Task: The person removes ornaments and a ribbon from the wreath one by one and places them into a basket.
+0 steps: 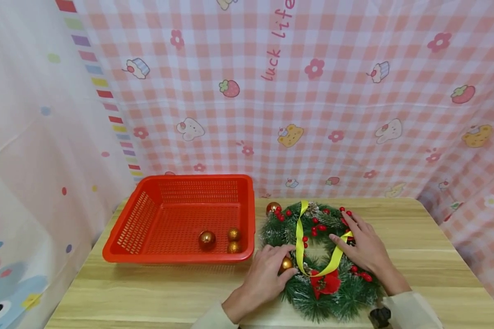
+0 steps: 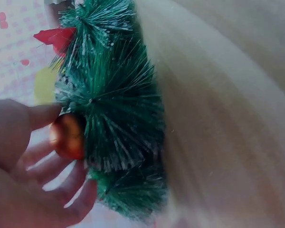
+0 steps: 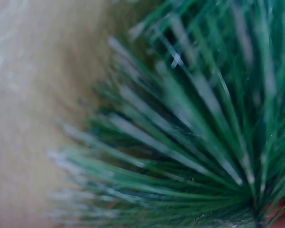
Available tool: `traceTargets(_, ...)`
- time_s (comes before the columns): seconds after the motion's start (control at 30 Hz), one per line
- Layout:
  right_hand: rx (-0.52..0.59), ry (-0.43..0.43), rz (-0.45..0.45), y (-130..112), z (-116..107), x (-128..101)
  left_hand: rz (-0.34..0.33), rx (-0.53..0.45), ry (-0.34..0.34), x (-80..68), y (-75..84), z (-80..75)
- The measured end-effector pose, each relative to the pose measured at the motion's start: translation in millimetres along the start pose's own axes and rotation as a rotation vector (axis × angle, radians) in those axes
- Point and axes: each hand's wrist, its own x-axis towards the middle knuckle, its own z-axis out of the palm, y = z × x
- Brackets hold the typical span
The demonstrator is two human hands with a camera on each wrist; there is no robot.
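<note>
A green Christmas wreath with red berries, a red flower and a looped yellow ribbon lies on the table. At its left side my left hand holds a shiny gold Christmas ball between thumb and fingers. The left wrist view shows this ball against the pine needles. My right hand rests on the wreath's right side, thumb and fingers spread over the ribbon's right end. Only blurred wreath needles fill most of the right wrist view; the hand is hardly visible there.
A red plastic basket stands left of the wreath, with one shiny ball and two glittery gold balls inside. Another shiny ball sits at the wreath's upper left. A checked cloth hangs behind the wooden table.
</note>
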Motion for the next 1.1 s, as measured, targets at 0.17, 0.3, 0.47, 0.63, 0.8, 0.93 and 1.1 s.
traceTargets(0.17, 0.003, -0.005, 0.007, 0.1, -0.7, 0.0, 0.001, -0.015, -0.154, -2.5, -0.6, -4.6)
traceTargets(0.3, 0.001, 0.002, 0.006, 0.9, -0.4, 0.1, 0.012, -0.028, -0.137, -2.3, -0.1, -4.7)
traceTargets(0.47, 0.0, 0.004, -0.001, 0.9, 1.2, 0.3, 0.031, 0.005, -0.067, -2.5, 1.2, 0.2)
traceTargets(0.63, 0.003, 0.01, -0.004, 1.3, 2.2, 0.4, 0.015, -0.01, -0.018, -3.1, 0.8, 4.7)
traceTargets(0.8, 0.006, 0.011, -0.004, 1.9, 2.7, 0.3, 0.049, 0.001, 0.005, -2.8, -1.2, 6.2)
traceTargets(0.93, 0.009, 0.014, -0.007, 1.8, 2.8, 0.3, 0.044, -0.062, 0.013, -4.0, -2.9, 6.4)
traceTargets(1.1, 0.011, 0.017, -0.004, 1.1, 2.7, 0.1, 0.035, -0.137, 0.02, -3.6, -3.9, 5.2)
